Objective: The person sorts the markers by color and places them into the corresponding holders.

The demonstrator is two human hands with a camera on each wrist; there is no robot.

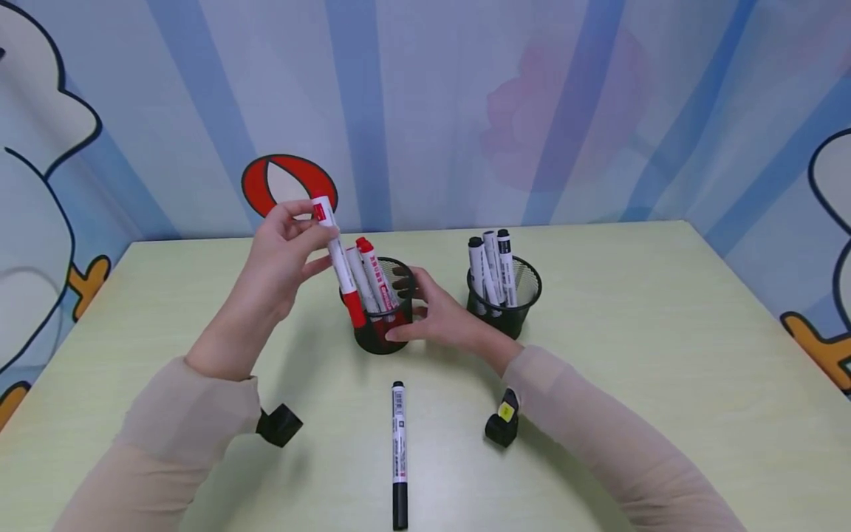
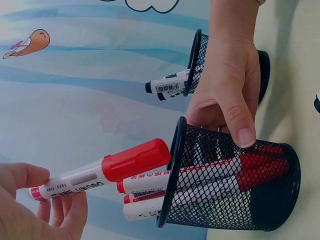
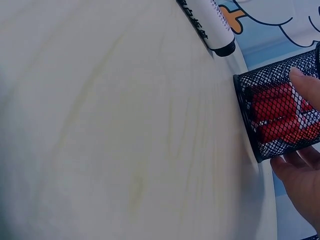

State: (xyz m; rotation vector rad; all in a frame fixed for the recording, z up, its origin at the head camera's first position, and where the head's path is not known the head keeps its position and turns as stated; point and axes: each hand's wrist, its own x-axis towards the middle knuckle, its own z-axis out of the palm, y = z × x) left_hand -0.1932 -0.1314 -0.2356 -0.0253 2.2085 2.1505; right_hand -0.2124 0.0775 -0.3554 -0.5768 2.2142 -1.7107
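Note:
My left hand (image 1: 271, 258) pinches a red whiteboard marker (image 1: 340, 258) near its upper end, its red cap pointing down. In the left wrist view the red cap (image 2: 137, 160) is just outside the rim of a black mesh pen cup (image 2: 215, 200). Several red markers (image 1: 379, 279) lean inside that cup, caps at the bottom. My right hand (image 1: 444, 314) grips the same cup from its right side, thumb in front, fingers behind. The right wrist view shows the thumb and fingers around the mesh (image 3: 275, 107).
A second mesh cup (image 1: 528, 299) with several black-capped markers (image 1: 492, 270) stands to the right, behind my right forearm. A black marker (image 1: 400, 443) lies on the pale table (image 1: 631, 355) in front. A patterned curtain (image 1: 432, 111) hangs behind the table.

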